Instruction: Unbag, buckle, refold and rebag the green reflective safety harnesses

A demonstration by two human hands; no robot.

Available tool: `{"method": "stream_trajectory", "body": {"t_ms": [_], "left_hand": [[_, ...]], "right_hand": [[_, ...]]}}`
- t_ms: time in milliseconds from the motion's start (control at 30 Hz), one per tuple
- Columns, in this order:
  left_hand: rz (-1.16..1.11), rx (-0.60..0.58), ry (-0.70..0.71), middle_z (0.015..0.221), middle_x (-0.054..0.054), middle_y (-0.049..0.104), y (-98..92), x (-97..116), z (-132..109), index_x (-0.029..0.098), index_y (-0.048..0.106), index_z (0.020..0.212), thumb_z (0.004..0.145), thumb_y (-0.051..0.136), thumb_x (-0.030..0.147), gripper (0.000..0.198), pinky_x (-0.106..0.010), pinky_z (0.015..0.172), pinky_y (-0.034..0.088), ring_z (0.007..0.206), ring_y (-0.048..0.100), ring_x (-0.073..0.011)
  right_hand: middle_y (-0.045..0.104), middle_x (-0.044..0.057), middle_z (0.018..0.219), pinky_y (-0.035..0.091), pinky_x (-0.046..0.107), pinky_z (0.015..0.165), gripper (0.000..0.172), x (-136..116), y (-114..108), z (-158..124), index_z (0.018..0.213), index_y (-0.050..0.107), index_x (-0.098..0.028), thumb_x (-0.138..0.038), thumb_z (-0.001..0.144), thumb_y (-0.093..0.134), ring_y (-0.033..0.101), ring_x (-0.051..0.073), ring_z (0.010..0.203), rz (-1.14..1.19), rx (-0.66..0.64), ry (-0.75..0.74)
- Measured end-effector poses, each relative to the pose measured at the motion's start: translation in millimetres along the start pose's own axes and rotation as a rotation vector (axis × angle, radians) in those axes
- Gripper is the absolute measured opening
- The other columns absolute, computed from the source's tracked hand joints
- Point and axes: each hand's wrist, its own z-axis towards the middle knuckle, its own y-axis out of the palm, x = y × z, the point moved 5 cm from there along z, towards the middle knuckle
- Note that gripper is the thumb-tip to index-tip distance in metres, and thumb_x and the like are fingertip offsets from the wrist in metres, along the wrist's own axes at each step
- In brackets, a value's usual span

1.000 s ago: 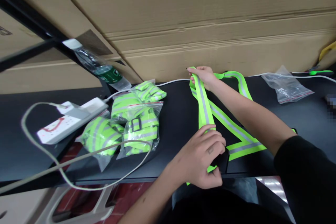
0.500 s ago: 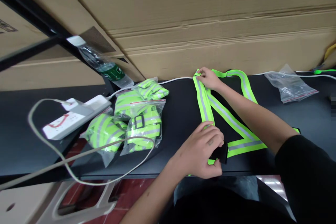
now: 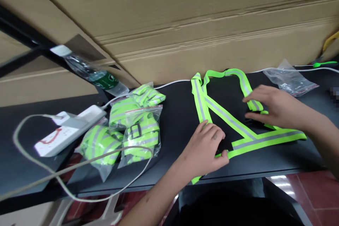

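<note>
A neon-yellow reflective vest (image 3: 227, 120) made of straps with grey stripes lies spread on the dark tabletop. Its lower left part is gripped by my left hand (image 3: 203, 150), whose curled fingers cover some of a black piece there. My right hand (image 3: 278, 107) hovers at the vest's right-hand strap, thumb and fingers apart with nothing held between them. The strap's lower end lies close by its fingertips. At the upper left, another strap (image 3: 197, 93) is folded over at its top.
Several clear bags (image 3: 143, 137) of folded reflective straps lie left, crossed by a pale cable (image 3: 97, 160). Beyond them are a white power strip (image 3: 71, 130) and a leaning water bottle (image 3: 91, 72). An opened plastic bag (image 3: 290, 79) lies back right, before the cardboard (image 3: 198, 46).
My right hand has let go of the vest's upper left strap and moved right, to the opposite strap. My left hand stays at the lower left. The view has shifted slightly.
</note>
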Motion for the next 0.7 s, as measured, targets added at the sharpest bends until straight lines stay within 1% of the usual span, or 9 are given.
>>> {"method": "stream_trajectory", "body": {"t_ms": [33, 100, 200, 267, 333, 433, 533, 633, 700], "left_hand": [[0.039, -0.031, -0.024, 0.092, -0.003, 0.063, 1.5, -1, 4, 0.019, 0.054, 0.093, 0.083, 0.057, 0.028, 0.013, -0.050, 0.114, 0.037, 0.097, 0.061, -0.0223], [0.101, -0.085, -0.046, 0.091, -0.004, 0.064, 5.1, -2, 14, 0.018, 0.058, 0.092, 0.085, 0.057, 0.029, 0.013, -0.053, 0.117, 0.034, 0.099, 0.062, -0.0242], [0.124, -0.120, -0.010, 0.092, -0.005, 0.067, 12.5, 0, 33, 0.017, 0.062, 0.092, 0.085, 0.058, 0.032, 0.017, -0.055, 0.120, 0.028, 0.100, 0.063, -0.0251], [0.118, -0.098, 0.025, 0.094, -0.006, 0.067, 18.3, 0, 44, 0.015, 0.064, 0.095, 0.086, 0.058, 0.033, 0.020, -0.054, 0.122, 0.026, 0.100, 0.063, -0.0250], [0.107, -0.041, 0.049, 0.099, -0.007, 0.067, 23.8, 0, 51, 0.015, 0.065, 0.099, 0.087, 0.058, 0.033, 0.023, -0.052, 0.120, 0.028, 0.102, 0.062, -0.0250], [0.066, 0.058, 0.052, 0.108, -0.009, 0.066, 29.8, -5, 53, 0.016, 0.066, 0.101, 0.087, 0.059, 0.033, 0.023, -0.051, 0.115, 0.035, 0.111, 0.058, -0.0268], [-0.034, 0.111, 0.017, 0.111, -0.009, 0.064, 31.8, -13, 48, 0.018, 0.067, 0.101, 0.086, 0.062, 0.031, 0.021, -0.049, 0.108, 0.041, 0.117, 0.054, -0.0279], [-0.155, 0.140, -0.042, 0.114, -0.008, 0.063, 29.7, -23, 44, 0.019, 0.066, 0.101, 0.086, 0.062, 0.029, 0.018, -0.048, 0.104, 0.045, 0.119, 0.052, -0.0270], [-0.206, 0.157, -0.059, 0.114, -0.008, 0.064, 28.0, -27, 43, 0.019, 0.066, 0.100, 0.087, 0.062, 0.027, 0.016, -0.048, 0.103, 0.046, 0.119, 0.052, -0.0264]], "right_hand": [[0.069, 0.010, 0.107, 0.052, 0.043, 0.085, 0.038, 7, 5, -21, 0.116, 0.068, -0.023, -0.048, 0.087, 0.067, 0.065, 0.029, 0.098, -0.010, -0.040, 0.027], [0.064, 0.012, 0.118, 0.054, 0.044, 0.090, 0.046, 21, 19, -52, 0.130, 0.063, -0.024, -0.041, 0.088, 0.065, 0.065, 0.028, 0.103, 0.004, -0.111, 0.065], [0.055, 0.014, 0.132, 0.058, 0.041, 0.086, 0.058, 32, 34, -70, 0.146, 0.051, -0.026, -0.028, 0.089, 0.059, 0.069, 0.022, 0.093, 0.038, -0.198, 0.092], [0.054, 0.014, 0.129, 0.059, 0.042, 0.080, 0.057, 32, 37, -68, 0.145, 0.051, -0.025, -0.029, 0.089, 0.057, 0.069, 0.020, 0.081, 0.022, -0.226, 0.091], [0.056, 0.014, 0.123, 0.060, 0.043, 0.077, 0.051, 28, 36, -60, 0.139, 0.056, -0.022, -0.031, 0.089, 0.057, 0.068, 0.021, 0.077, 0.007, -0.229, 0.071], [0.056, 0.015, 0.119, 0.058, 0.047, 0.084, 0.044, 23, 33, -48, 0.128, 0.063, -0.018, -0.035, 0.088, 0.061, 0.067, 0.027, 0.090, -0.016, -0.193, 0.005], [0.056, 0.016, 0.120, 0.054, 0.050, 0.093, 0.039, 22, 34, -44, 0.119, 0.066, -0.018, -0.040, 0.087, 0.064, 0.062, 0.032, 0.107, -0.003, -0.160, -0.042], [0.057, 0.015, 0.121, 0.054, 0.047, 0.091, 0.029, 21, 35, -44, 0.110, 0.068, -0.019, -0.035, 0.087, 0.066, 0.061, 0.030, 0.108, 0.068, -0.116, -0.061], [0.057, 0.015, 0.121, 0.053, 0.047, 0.090, 0.025, 16, 33, -45, 0.106, 0.068, -0.019, -0.031, 0.084, 0.068, 0.059, 0.030, 0.108, 0.094, -0.051, -0.088]]}}
